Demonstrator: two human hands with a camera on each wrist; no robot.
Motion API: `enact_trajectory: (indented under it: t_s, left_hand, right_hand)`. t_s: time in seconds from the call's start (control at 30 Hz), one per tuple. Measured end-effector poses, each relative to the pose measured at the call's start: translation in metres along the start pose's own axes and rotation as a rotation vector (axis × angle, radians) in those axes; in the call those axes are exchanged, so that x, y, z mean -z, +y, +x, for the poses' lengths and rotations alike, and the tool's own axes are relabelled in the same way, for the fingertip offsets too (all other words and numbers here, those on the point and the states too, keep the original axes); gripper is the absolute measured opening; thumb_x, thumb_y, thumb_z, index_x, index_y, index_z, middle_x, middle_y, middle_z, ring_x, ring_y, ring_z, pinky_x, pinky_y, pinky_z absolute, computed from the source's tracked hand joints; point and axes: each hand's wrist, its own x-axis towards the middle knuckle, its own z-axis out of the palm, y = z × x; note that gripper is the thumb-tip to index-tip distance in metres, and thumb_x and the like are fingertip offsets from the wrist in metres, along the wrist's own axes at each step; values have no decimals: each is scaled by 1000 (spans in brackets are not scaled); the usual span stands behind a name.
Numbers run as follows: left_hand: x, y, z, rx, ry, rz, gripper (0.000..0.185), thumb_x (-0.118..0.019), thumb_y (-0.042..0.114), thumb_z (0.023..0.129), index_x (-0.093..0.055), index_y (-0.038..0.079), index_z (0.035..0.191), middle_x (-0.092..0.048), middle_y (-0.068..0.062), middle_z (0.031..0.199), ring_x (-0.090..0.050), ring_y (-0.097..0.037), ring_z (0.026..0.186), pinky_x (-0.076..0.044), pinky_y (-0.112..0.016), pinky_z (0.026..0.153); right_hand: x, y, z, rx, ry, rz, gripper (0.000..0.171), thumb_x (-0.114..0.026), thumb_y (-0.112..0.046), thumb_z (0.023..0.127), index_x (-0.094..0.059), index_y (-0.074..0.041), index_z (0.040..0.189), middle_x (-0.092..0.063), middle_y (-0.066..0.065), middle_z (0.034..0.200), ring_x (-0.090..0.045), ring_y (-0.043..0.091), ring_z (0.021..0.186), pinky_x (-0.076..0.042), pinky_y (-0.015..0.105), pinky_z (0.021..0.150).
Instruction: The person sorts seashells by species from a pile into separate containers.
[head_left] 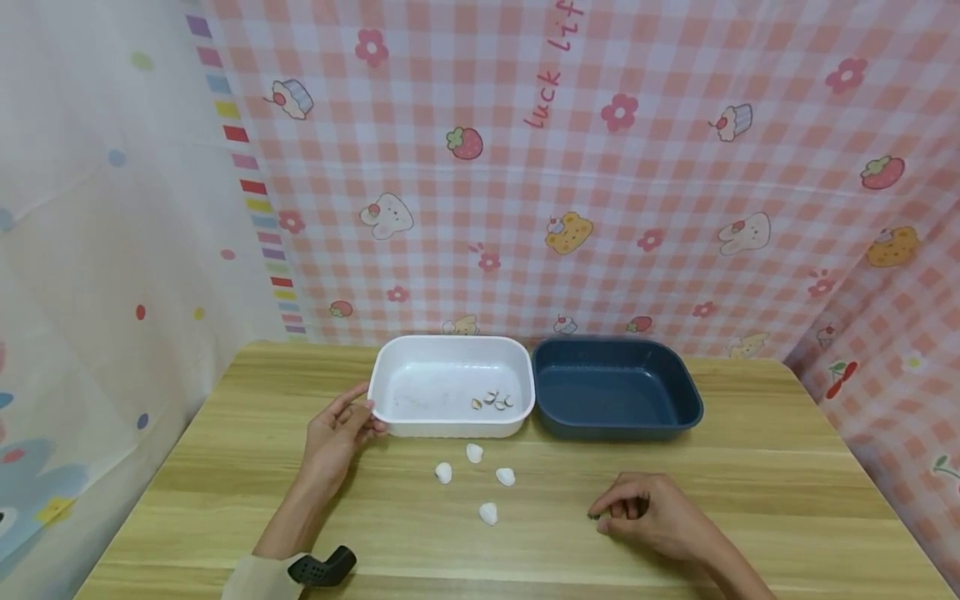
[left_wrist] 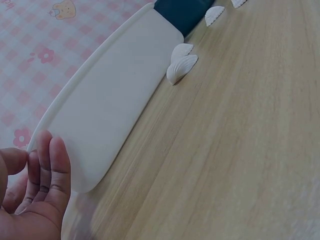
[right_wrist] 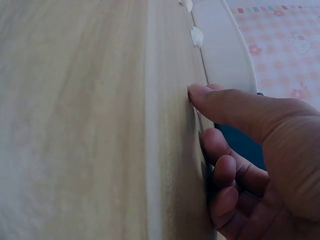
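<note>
Gripping the near left corner of the white tray (head_left: 450, 428) with the left hand (head_left: 333, 437) — probably to steady the tray while leaving its opening free. Bending the left fingers (left_wrist: 60, 167) close together around the rim, with the thumb opposing, pinching the edge with little gap. Seeing, further right, a group of small shells (head_left: 500, 406) lying on the tray's floor toward its right side, likely contained there by the walls. Seeing four white shells (head_left: 488, 514) resting apart on the bench (head_left: 405, 533) in front, perhaps spaced for picking up singly. Seeing the dark blue tray (head_left: 615, 432) standing just beside the white tray, seemingly within easy reach of the right hand (head_left: 660, 517). Pinching a small dark piece (head_left: 595, 517) between right thumb and index finger — in front of the dark blue tray, not being able to tell whether touching the bench. Curling the other right fingers (right_wrist: 225, 170) toward the palm, probably for a fine tip hold.
</note>
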Motion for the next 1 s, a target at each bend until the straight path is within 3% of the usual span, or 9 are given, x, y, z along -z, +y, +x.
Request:
enact_trajectory:
  t_s: [0.6, 1.0]
  left_hand:
    - [-2, 1, -1, -21, -9, -15, 45, -59, 11, 105, -50, 4, 149, -69, 3, 85, -70, -8, 73, -64, -21, 74]
    - [-1, 1, -1, -17, -5, 1, 44, -58, 12, 106, -50, 6, 149, -68, 4, 85, -70, -7, 73, -64, -22, 76]
  right_hand:
    - [-3, -1, 1, 32, 35, -3, 10, -82, -22, 89, -81, -23, 99, -66, -9, 78, -50, -2, 65, -45, 17, 52]
    - [-3, -4, 2, -48, 19, -2, 9, -82, -26, 88, -79, -23, 96, -63, -10, 77, -51, -3, 66, -46, 17, 54]
